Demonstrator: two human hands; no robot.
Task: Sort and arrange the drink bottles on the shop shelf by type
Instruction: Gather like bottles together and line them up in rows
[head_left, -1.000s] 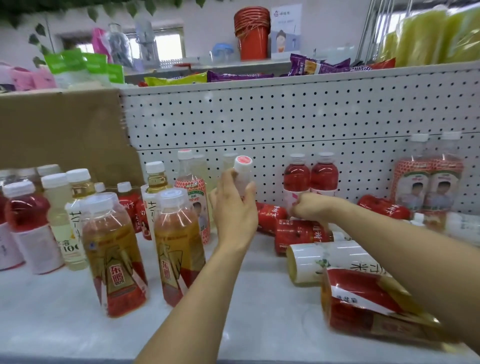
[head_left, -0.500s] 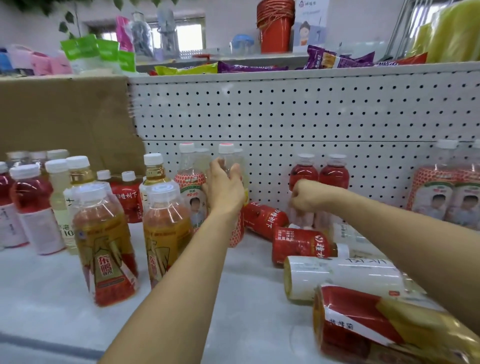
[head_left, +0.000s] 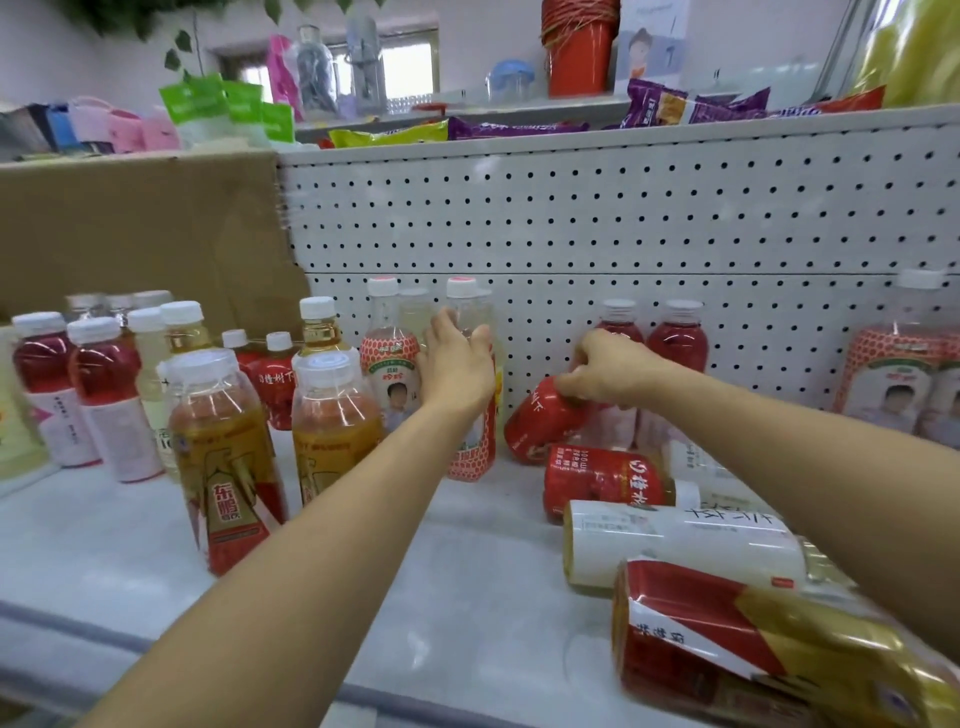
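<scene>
Right hand (head_left: 605, 371) grips tilted, glossy, cylindrical red-wrapped bottle (head_left: 540, 423).

Retail shop interior. A white metal display shelf (head_left: 457, 582) backed by a perforated panel (head_left: 623, 218) carries many bottled drinks in repeated brands: amber drinks (head_left: 223, 457) with red-and-gold labels, red juice bottles (head_left: 678, 343), and clear bottles (head_left: 389, 379) whose labels bear a child's portrait, mostly standing beside others of their kind. Further stock lies on its side at the right, and a red-labelled bottle (head_left: 537, 423) is tilted near the panel. The tier above holds purple snack packets (head_left: 514, 127), a yellow packet (head_left: 389, 136), green-labelled packs (head_left: 208, 101) and stacked red buckets (head_left: 579, 57). A cardboard sheet (head_left: 140, 234) stands at the left of the panel.
</scene>
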